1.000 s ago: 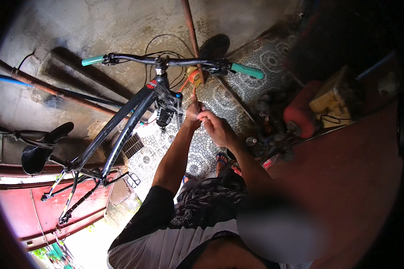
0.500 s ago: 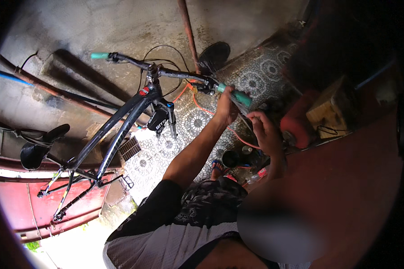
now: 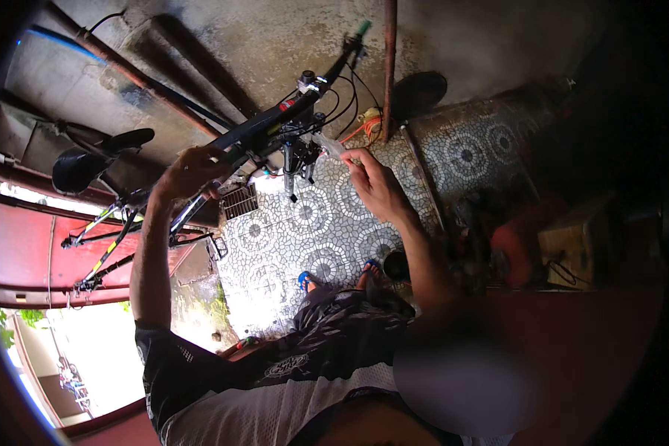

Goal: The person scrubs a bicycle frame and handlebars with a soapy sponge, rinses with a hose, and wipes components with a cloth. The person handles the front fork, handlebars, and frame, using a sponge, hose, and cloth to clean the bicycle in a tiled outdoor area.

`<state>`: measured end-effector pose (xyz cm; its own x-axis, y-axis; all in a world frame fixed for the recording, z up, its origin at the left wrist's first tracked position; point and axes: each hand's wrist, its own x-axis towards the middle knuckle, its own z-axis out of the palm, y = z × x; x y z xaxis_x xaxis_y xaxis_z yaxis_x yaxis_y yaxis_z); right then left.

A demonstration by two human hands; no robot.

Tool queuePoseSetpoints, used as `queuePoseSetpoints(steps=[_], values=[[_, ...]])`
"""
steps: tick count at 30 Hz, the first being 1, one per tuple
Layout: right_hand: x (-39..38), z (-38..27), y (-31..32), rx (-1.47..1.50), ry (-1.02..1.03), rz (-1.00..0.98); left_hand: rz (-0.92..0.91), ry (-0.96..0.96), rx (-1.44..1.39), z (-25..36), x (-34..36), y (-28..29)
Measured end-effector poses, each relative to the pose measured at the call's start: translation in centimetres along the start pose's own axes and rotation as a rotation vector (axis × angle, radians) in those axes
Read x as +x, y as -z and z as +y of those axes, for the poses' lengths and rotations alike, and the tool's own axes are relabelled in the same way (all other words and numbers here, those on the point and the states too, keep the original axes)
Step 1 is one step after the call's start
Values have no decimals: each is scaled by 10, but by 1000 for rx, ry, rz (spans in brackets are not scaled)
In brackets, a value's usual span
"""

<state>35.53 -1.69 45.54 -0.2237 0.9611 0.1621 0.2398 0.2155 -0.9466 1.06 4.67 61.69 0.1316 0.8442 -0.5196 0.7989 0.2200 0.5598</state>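
Note:
A dark bicycle frame (image 3: 249, 137), without wheels in view, slants across the left side. My left hand (image 3: 189, 175) is closed around its tubing, partly hiding it. The handlebar (image 3: 342, 65) points up and away, with a green grip (image 3: 364, 29) at its far end. My right hand (image 3: 375, 184) pinches a thin, translucent whitish strip (image 3: 331, 146), which looks like clear plastic. The strip's far end reaches the brake levers and cables (image 3: 305, 145) at the near end of the bar; whether it touches them I cannot tell.
A black saddle (image 3: 100, 160) sits at the left. A rusty pole (image 3: 390, 70) rises beyond the bar, near an orange cord (image 3: 364, 132). Patterned tiles (image 3: 312, 215) cover the floor, with a drain grate (image 3: 239, 201). A dark bucket (image 3: 396, 264) and wooden block (image 3: 572, 249) are at right.
The handlebar has swung round, its green grip now far off. My left hand has left the grip for the frame tubing. My right hand has moved left and away with the translucent strip.

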Motion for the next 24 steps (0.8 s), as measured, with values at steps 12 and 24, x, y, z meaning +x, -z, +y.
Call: queuePoseSetpoints(steps=[12,24], values=[[71,-57,-115,218,339,-175,859,-235,1072,-41,61,17],[117,49,-115,6,-119,-8,785,-19,992,-37,83,56]])
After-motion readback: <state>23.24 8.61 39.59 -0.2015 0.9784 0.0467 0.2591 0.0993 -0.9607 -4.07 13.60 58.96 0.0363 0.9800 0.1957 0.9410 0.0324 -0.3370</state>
